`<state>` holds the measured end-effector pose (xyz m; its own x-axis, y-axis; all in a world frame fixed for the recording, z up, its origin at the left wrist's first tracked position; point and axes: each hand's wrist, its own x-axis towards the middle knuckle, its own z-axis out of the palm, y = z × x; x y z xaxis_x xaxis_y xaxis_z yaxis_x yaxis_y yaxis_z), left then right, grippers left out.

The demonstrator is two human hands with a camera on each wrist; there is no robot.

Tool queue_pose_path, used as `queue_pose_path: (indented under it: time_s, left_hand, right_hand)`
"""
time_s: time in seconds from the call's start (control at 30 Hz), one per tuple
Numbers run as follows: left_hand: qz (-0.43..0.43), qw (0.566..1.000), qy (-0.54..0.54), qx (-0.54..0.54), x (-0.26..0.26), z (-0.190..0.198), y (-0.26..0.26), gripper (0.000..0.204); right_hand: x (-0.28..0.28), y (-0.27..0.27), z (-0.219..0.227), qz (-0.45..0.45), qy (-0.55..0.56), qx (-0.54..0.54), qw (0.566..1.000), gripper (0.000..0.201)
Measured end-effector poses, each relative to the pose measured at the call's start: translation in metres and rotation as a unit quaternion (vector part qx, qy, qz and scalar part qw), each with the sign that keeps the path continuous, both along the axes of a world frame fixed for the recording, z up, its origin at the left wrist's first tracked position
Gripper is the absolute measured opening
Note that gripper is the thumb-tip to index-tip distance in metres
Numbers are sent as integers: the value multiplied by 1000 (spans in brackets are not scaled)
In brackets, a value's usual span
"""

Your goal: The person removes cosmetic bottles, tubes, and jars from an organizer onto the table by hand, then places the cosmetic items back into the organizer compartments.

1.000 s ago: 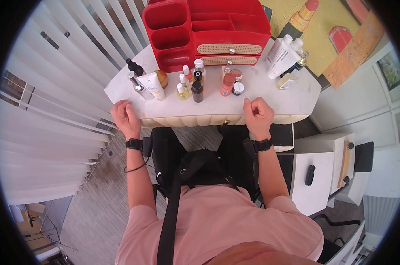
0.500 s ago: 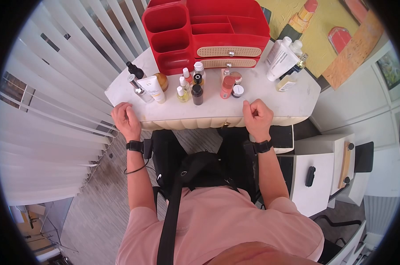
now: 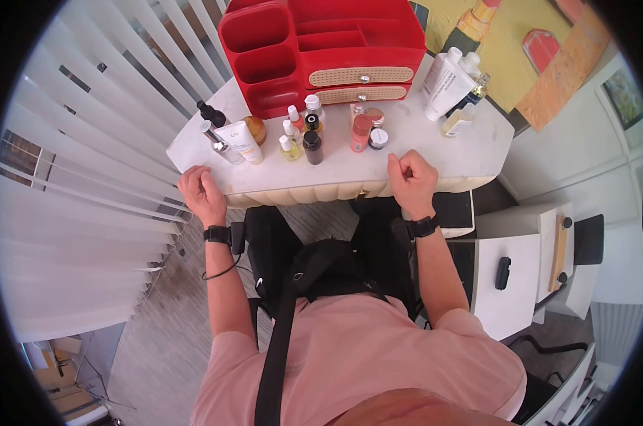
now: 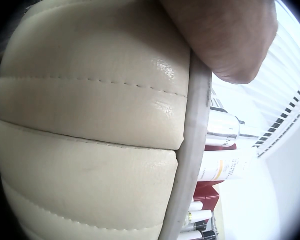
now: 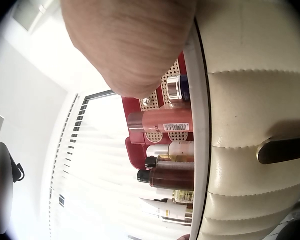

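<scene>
Loosely curled and empty, the left hand (image 3: 203, 195) rests on the table's front edge, near a white tube (image 3: 241, 141) and a silver-capped bottle (image 3: 222, 145). The right hand (image 3: 412, 181) lies on the same edge farther right, its fingers loosely curled around nothing. Up and left of it stand a pink bottle (image 3: 360, 133) and a small white-lidded jar (image 3: 378, 138). In the left wrist view part of the left hand (image 4: 225, 37) shows above the tube (image 4: 217, 166); in the right wrist view the right hand (image 5: 132, 42) is above the pink bottle (image 5: 165, 120).
A red organizer (image 3: 360, 75) with two drawers stands at the back of the white table (image 3: 350, 175). Several small bottles, including a dark one (image 3: 312, 147), stand before it. A large white tube (image 3: 447, 89) and other bottles are at right; blinds (image 3: 80, 234) hang at left.
The head view has shifted slightly, so the organizer and bottles appear a little higher and farther left. Both hands stay resting on the table edge.
</scene>
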<state>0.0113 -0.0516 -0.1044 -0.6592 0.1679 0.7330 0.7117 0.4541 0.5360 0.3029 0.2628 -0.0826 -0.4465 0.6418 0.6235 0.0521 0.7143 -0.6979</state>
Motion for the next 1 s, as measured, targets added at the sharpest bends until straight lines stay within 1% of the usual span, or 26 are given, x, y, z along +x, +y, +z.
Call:
queue_pose_path:
  time_s: [0.2, 0.37, 0.43, 0.5, 0.57, 0.6, 0.7, 1.0]
  left_hand:
    - [-6, 1000, 12, -3, -2, -1, -1, 14]
    - [-4, 1000, -2, 2, 1, 1, 0, 14]
    - [-5, 1000, 4, -6, 0, 0, -4, 14]
    - [-12, 1000, 19, -5, -7, -7, -6, 14]
    - [-12, 1000, 0, -19, -6, -7, -6, 15]
    - [-8, 999, 2, -31, -6, -5, -6, 15]
    - [-17, 999, 6, -33, -4, -3, -4, 15]
    - [-24, 999, -1, -39, 0, 1, -5, 17]
  right_hand:
    - [0, 0, 0, -8, -1, -4, 1000, 37]
    - [0, -1, 3, -8, 2, 0, 1000, 36]
    - [0, -1, 0, -1, 0, -28, 1000, 35]
    - [1, -3, 2, -9, -5, -13, 1000, 35]
    - [3, 0, 3, -4, -12, 11, 1000, 34]
    - [3, 0, 6, -19, -7, 20, 1000, 34]
    - [2, -1, 5, 5, 10, 0, 1000, 35]
    - [4, -2, 13, 1, -9, 2, 1000, 34]
